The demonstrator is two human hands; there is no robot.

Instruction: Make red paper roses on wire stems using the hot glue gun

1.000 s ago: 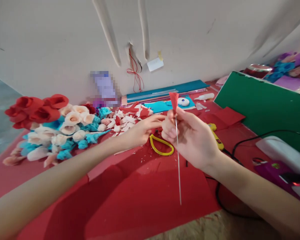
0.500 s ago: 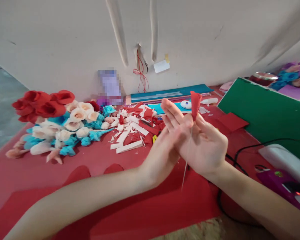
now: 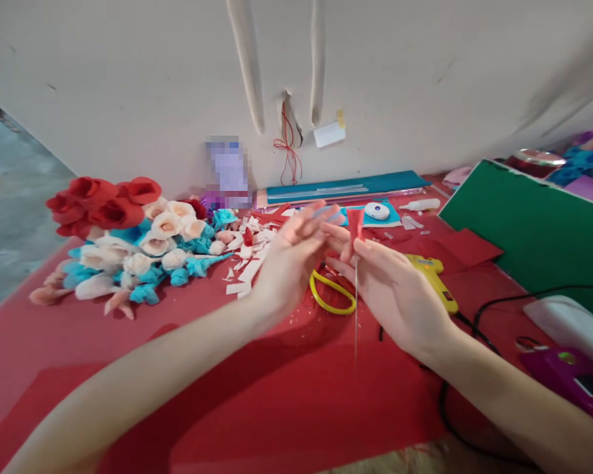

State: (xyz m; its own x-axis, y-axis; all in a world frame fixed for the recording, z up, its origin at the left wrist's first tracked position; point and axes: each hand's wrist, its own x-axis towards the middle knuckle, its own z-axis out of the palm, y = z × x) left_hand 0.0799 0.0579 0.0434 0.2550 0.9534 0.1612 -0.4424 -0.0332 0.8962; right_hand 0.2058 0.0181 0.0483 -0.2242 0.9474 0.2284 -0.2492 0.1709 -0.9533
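Note:
My right hand (image 3: 400,289) pinches a small red paper flower bud (image 3: 356,224) at its base, and a thin wire stem (image 3: 356,329) hangs straight down below it. Just left of the bud is my left hand (image 3: 291,263), its fingers stretched out and slightly smeared by motion. It appears to hold nothing; whether its fingertips touch the bud I cannot tell. Under the hands lie yellow-handled scissors (image 3: 321,304), their blades mostly hidden. A yellow glue gun (image 3: 437,283) lies to the right, partly behind my right hand.
Red, cream and blue paper flowers (image 3: 151,243) are heaped at the left, beside paper scraps (image 3: 254,263). A green board (image 3: 534,230) leans at the right, near black cables (image 3: 479,316) and a purple device (image 3: 558,368). Red paper (image 3: 277,408) spreads along the front.
My left hand has drawn away to the left from the bud. My right hand has moved left and down with it. The scissors and glue gun now show.

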